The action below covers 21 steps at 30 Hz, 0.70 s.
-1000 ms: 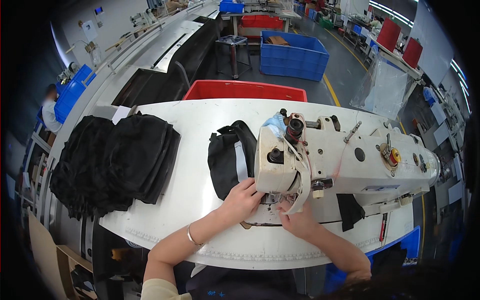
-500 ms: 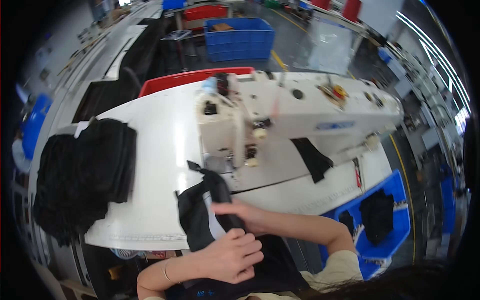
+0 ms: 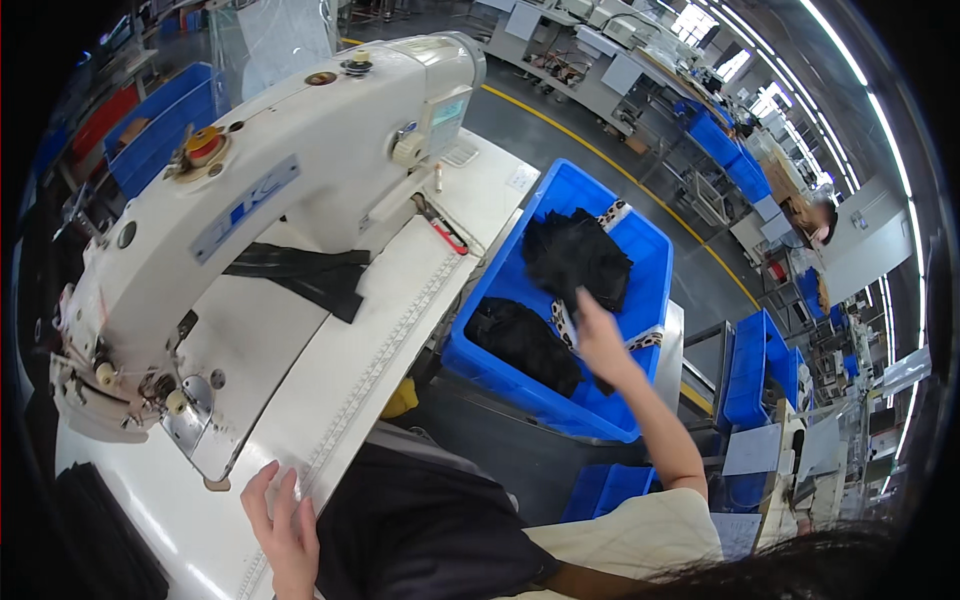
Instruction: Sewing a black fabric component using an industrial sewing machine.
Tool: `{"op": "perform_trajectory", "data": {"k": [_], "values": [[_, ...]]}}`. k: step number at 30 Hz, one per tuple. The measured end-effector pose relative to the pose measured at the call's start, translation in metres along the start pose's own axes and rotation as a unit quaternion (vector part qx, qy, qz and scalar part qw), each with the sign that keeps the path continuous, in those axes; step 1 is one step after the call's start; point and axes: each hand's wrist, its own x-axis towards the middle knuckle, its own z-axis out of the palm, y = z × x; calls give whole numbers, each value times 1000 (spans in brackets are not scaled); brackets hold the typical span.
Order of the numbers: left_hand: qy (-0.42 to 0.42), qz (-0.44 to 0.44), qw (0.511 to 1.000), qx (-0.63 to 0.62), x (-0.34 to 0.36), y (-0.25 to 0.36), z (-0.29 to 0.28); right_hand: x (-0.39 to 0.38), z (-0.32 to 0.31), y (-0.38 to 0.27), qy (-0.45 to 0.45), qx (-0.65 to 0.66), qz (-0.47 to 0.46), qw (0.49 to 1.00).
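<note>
My left hand (image 3: 285, 525) is open at the front edge of the white table (image 3: 180, 510), fingers apart. My right hand (image 3: 603, 340) reaches into a blue bin (image 3: 500, 400), touching black fabric pieces (image 3: 575, 260); its fingertips are blurred against them, so their grip is unclear. More black fabric (image 3: 515, 340) and leopard-print bands (image 3: 645, 340) lie in the bin. The white sewing machine (image 3: 330, 120) stands on the table left of the bin, with a black strip (image 3: 300, 270) under its arm and a red-handled tool (image 3: 445, 235) beside it.
A dark fabric stack (image 3: 110, 530) is at lower left. A grey floor with a yellow line (image 3: 570, 135) runs behind the bin. Other blue bins (image 3: 740, 370) and workbenches stand to the right; a co-worker (image 3: 822, 222) is at a far bench.
The view has turned right toward the bin. My hands left the machine with the black piece; now my left hand is off it and my right hand has moved into the bin.
</note>
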Motion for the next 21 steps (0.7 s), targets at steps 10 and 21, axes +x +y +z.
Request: {"op": "perform_trajectory", "data": {"k": [10,21], "values": [[38,-61,970,-233,29,42,-5,-44,186,164,-189,-385,-308,849],[-156,79,681,-711,32,52,-37,3,91,60,-383,-260,-205,862]]}}
